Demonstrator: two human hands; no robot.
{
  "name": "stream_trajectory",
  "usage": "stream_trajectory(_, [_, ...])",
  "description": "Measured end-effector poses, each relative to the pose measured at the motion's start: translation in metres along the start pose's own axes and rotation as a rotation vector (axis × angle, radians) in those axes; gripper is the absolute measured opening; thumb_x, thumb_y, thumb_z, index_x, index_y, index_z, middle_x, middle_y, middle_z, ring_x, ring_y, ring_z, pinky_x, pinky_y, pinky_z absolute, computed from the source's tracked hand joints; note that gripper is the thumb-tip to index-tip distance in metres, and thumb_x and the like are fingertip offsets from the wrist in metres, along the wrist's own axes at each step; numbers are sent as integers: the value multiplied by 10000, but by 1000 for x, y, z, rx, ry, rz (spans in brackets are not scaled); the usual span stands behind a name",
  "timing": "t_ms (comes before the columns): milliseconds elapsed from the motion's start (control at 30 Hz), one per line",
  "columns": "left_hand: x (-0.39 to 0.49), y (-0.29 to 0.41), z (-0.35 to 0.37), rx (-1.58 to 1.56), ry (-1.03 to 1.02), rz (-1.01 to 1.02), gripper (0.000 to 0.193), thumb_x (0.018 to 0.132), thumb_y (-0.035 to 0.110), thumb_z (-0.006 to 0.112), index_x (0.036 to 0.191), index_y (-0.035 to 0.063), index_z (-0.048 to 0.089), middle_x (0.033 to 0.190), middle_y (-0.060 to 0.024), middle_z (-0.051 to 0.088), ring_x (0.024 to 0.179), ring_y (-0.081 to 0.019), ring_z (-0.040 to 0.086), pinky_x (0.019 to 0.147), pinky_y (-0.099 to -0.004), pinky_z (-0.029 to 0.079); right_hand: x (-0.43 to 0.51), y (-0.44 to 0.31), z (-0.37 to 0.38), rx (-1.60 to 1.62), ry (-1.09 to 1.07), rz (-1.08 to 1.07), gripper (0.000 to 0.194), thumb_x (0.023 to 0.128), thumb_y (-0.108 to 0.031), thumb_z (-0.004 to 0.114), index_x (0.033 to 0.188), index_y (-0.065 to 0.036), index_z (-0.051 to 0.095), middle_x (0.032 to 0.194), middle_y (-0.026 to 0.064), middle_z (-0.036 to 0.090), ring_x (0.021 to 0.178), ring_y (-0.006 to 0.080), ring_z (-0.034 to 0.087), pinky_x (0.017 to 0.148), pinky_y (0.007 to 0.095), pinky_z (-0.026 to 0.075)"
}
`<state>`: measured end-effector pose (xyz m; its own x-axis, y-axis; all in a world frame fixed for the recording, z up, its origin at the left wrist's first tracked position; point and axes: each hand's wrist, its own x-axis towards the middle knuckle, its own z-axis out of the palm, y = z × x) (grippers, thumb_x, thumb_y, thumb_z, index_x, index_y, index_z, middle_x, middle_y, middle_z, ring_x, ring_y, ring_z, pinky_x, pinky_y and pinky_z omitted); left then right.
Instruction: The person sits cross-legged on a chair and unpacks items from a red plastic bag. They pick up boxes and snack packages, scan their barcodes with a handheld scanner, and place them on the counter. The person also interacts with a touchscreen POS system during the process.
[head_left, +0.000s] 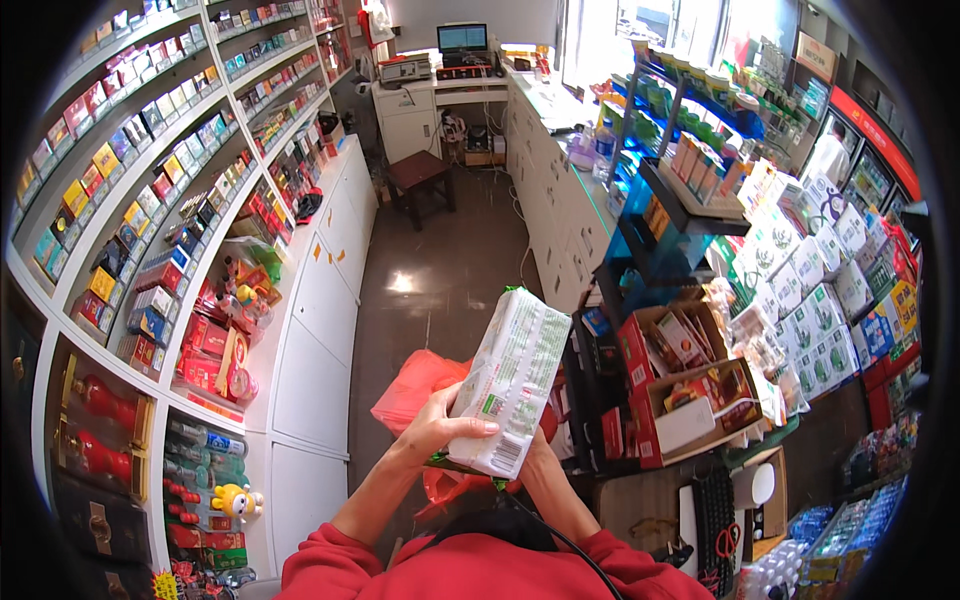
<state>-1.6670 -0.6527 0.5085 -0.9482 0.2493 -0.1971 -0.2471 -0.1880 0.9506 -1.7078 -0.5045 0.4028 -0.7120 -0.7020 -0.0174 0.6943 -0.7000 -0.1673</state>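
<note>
My left hand (442, 424) grips a white plastic-wrapped pack (514, 375) by its left side, with the thumb across the near face. Green and red print and a barcode cover that face, and green film shows at both ends. The pack is tilted in front of my body. My right hand (537, 459) comes in at the pack's lower right; its fingers are hidden behind the pack, so their hold cannot be seen. A translucent red plastic bag (418, 386) spreads behind and below the pack, partly covered by my left hand and the pack.
White shelves (161, 97) of cigarette packs line the left, above white cabinets (319, 330). A dark wooden stool (420, 180) stands in the aisle. Open cartons (694, 412), a black keyboard (712, 517) and red-handled scissors (726, 541) lie to the right. A person (827, 156) is at far right.
</note>
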Motion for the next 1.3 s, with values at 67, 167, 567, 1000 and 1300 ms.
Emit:
stream_trajectory(67, [31,6,-20,-44,5,-3,635,710,163,778,1248,-62,526,1144,-129,629,1043,-192,604,950,-316,449,41,-14,-8,1,-38,32,427,954,-251,566,1291,6,515,1208,166,622,1016,269,662,871,405,567])
stream_trajectory(167, [77,16,-49,-54,107,50,632,713,155,777,1251,-58,521,1155,-130,623,1053,-192,603,944,-318,459,105,-34,-16,14,-83,82,426,955,-251,563,1290,7,515,1207,167,623,1015,270,662,872,404,566])
stream_trajectory(567, [285,29,-219,-224,34,-148,616,743,104,719,1291,-49,483,1135,-108,628,986,-167,629,888,-305,501,328,-126,-97,-60,68,5,373,941,-146,531,1262,44,529,1177,177,638,994,270,669,863,407,561])
stream_trajectory(1000, [486,138,-457,-463,87,21,658,752,85,690,1351,-25,439,1226,-139,593,1108,-230,598,957,-342,479,569,-267,-170,-303,699,-292,125,934,-144,580,843,-58,576,707,8,569,762,179,597,749,280,491])
stream_trajectory(1300, [601,170,-593,-556,462,152,674,744,84,686,1354,-34,423,1219,-169,608,1108,-301,615,974,-414,495,772,-393,-215,-72,909,-229,177,967,-143,510,837,-33,556,644,45,571,667,193,611,646,281,517])
